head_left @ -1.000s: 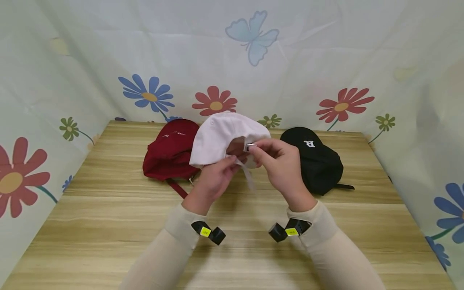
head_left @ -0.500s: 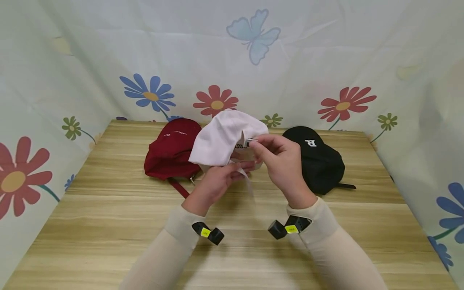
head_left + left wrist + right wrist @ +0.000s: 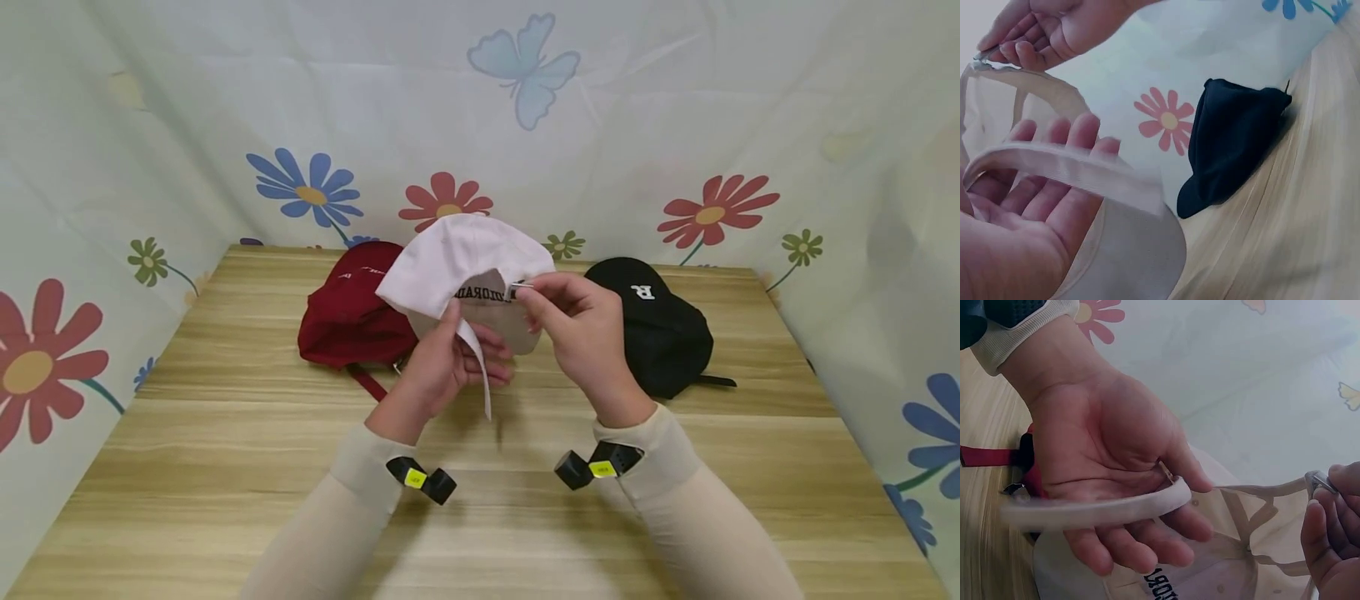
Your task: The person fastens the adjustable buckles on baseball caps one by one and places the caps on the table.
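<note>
A white baseball cap (image 3: 450, 258) is held up above the table, its rear opening toward me. Dark lettering (image 3: 480, 293) shows through that opening, with the pale brim (image 3: 1147, 250) below. My left hand (image 3: 431, 375) holds the opening's left edge at the base of the strap (image 3: 1091, 512) with the thumb; its other fingers extend beneath the strap. The strap's free end hangs loose, curving across those fingers. On the opening's other side, my right hand (image 3: 588, 333) pinches the small metal buckle (image 3: 1317, 481) between thumb and index finger.
A dark red cap (image 3: 348, 317) with a dangling strap lies on the left of the wooden table (image 3: 247, 483). On the right lies a black cap (image 3: 667, 342) bearing a white letter. A flower-printed curtain (image 3: 615, 150) encloses the table's back and sides.
My left hand has shifted slightly left and its thumb has moved up to the cap's edge. The rear opening has spread wider, exposing the lettering, and the strap's end now hangs down.
</note>
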Motion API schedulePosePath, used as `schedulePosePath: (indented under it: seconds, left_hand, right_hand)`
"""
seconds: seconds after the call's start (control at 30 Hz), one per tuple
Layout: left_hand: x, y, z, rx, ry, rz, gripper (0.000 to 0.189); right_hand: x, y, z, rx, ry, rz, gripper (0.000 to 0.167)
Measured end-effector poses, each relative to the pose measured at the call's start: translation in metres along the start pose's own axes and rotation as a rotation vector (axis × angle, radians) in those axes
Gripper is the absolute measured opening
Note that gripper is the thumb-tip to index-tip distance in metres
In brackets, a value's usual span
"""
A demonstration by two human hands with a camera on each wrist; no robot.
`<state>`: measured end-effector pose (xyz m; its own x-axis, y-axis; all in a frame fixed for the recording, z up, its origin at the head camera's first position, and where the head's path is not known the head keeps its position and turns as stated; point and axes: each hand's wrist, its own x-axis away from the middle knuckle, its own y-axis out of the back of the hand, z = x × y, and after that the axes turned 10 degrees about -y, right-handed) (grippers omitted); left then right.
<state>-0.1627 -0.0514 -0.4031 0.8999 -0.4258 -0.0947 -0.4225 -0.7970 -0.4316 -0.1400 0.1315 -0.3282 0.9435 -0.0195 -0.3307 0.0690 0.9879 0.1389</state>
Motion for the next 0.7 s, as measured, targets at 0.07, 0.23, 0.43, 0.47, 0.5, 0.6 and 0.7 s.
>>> schedulePosePath:
  seconds: [0.07, 0.23, 0.43, 0.47, 0.5, 0.6, 0.7]
  left_hand:
    - [0.002, -0.001, 0.001, 0.010, 0.022, 0.009, 0.065]
    - [0.008, -0.004, 0.013, -0.184, -0.043, 0.005, 0.025]
    - [0.010, -0.004, 0.028, -0.123, -0.169, -0.120, 0.033]
    - [0.010, -0.004, 0.030, -0.095, -0.184, -0.143, 0.030]
    - [0.011, -0.004, 0.031, -0.070, -0.196, -0.160, 0.028]
    - [0.012, -0.003, 0.033, -0.044, -0.219, -0.167, 0.015]
    - [0.013, 0.000, 0.033, -0.097, -0.216, -0.135, 0.013]
  right_hand:
    - [0.000, 0.000, 0.000, -0.004, 0.009, 0.003, 0.017]
    - [0.000, 0.000, 0.002, 0.000, 0.030, -0.013, 0.016]
    - [-0.001, 0.001, 0.002, 0.000, 0.028, -0.023, 0.017]
    - [-0.001, 0.002, 0.002, -0.004, 0.030, -0.026, 0.017]
    - [-0.001, 0.002, 0.002, -0.011, 0.034, -0.029, 0.017]
    - [-0.002, 0.004, 0.002, -0.033, 0.042, -0.034, 0.018]
    - [-0.002, 0.005, 0.001, -0.050, 0.044, -0.034, 0.019]
